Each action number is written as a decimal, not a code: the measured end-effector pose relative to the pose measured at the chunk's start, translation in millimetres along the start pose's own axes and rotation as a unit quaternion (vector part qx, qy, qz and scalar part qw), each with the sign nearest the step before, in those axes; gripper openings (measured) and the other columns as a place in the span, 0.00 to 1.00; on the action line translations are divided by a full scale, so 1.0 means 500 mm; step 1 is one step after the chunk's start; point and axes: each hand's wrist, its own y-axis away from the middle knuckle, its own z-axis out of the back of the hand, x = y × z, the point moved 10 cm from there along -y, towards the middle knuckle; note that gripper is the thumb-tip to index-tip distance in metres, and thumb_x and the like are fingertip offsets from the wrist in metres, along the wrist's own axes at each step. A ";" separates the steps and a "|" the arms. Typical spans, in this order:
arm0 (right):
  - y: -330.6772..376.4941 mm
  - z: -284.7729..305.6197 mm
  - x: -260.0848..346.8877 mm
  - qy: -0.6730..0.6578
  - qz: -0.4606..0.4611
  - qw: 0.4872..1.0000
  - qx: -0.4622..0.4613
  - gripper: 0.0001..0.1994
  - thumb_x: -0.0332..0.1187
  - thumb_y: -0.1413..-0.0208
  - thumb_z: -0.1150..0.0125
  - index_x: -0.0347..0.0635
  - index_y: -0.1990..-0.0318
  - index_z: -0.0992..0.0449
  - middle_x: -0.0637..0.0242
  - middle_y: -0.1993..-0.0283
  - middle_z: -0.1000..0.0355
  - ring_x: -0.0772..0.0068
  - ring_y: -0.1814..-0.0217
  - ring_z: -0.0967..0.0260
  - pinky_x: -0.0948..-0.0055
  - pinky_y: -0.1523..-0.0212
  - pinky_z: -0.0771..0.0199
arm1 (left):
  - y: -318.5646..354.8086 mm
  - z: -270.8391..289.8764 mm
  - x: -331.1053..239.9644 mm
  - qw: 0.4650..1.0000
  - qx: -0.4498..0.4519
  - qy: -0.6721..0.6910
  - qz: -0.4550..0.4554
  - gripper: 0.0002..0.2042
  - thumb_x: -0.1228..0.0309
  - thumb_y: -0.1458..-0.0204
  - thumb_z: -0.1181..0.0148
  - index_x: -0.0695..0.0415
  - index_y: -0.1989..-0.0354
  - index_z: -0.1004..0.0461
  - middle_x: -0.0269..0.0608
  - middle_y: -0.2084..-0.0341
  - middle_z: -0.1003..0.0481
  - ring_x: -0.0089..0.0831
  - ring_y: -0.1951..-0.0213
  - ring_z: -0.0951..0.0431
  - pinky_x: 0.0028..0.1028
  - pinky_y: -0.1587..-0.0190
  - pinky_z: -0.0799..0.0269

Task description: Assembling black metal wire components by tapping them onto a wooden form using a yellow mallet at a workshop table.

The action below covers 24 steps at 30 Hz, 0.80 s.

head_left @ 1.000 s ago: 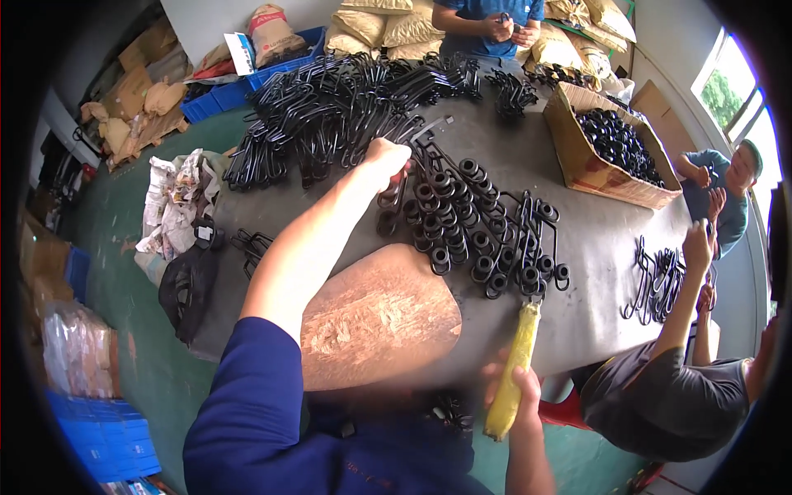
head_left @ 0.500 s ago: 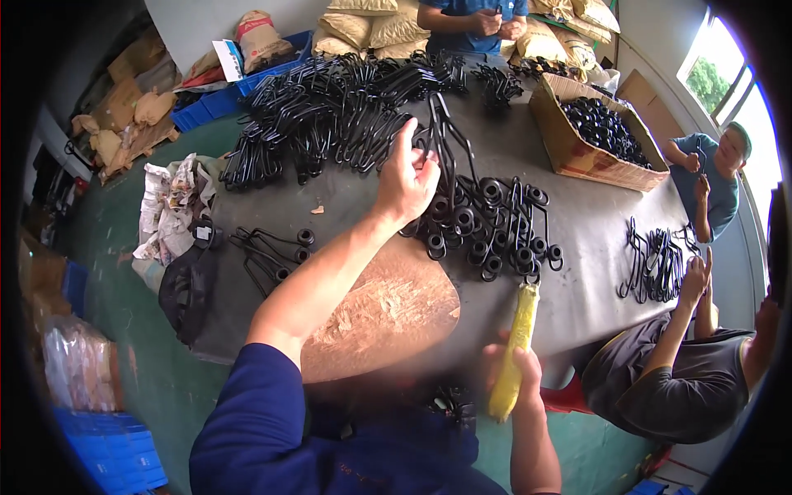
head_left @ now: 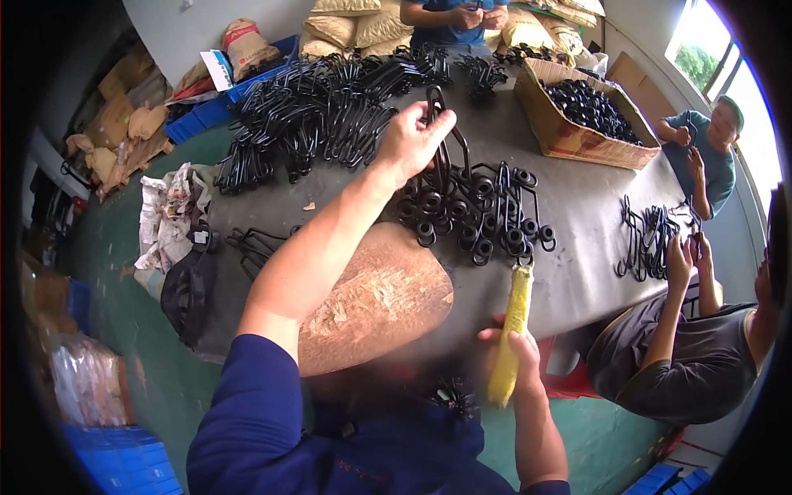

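My left hand is closed around the upper end of some black bent metal rods, which stand tilted above a pile. That pile of bent rods with thick black rings lies beneath and to the right of the hand. In my right hand, held low over the table's near edge, is a yellow-wrapped tool handle. Its narrow metal tip points away from me, close to the nearest rings; whether it touches one I cannot tell. A worn brown board lies under my left forearm.
A large heap of black bent rods covers the far left of the dark table. A cardboard box of black rings stands far right. Two people sit at the right, near a smaller rod pile; another person stands at the far side.
My left hand has closed its fingers over the top of the bent rods, where the index finger was raised. The yellow tool stays in my right hand. The whole view has shifted slightly.
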 end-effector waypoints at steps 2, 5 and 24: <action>0.002 -0.002 0.003 -0.005 -0.001 1.000 0.000 0.25 0.39 0.41 0.48 0.34 0.40 0.43 0.47 0.55 0.27 0.60 0.79 0.28 0.66 0.79 0.25 | -0.002 0.000 -0.071 0.989 -0.009 -0.036 -0.144 0.10 0.66 0.45 0.37 0.60 0.69 0.24 0.26 0.84 0.29 0.13 0.80 0.36 0.21 0.77 0.39; 0.001 -0.006 0.004 0.012 -0.001 1.000 -0.008 0.25 0.40 0.41 0.49 0.35 0.41 0.42 0.48 0.56 0.27 0.62 0.80 0.30 0.67 0.80 0.27 | -0.009 0.001 -0.115 0.965 -0.063 -0.026 -0.255 0.11 0.68 0.43 0.39 0.62 0.74 0.27 0.26 0.86 0.31 0.13 0.80 0.38 0.21 0.78 0.42; 0.015 -0.008 -0.001 0.025 -0.049 0.998 -0.024 0.24 0.34 0.43 0.43 0.35 0.42 0.41 0.56 0.61 0.28 0.65 0.75 0.27 0.68 0.75 0.23 | 0.416 0.071 -0.120 0.990 0.059 -0.049 -0.121 0.11 0.78 0.42 0.44 0.61 0.51 0.28 0.36 0.76 0.25 0.21 0.77 0.24 0.22 0.73 0.28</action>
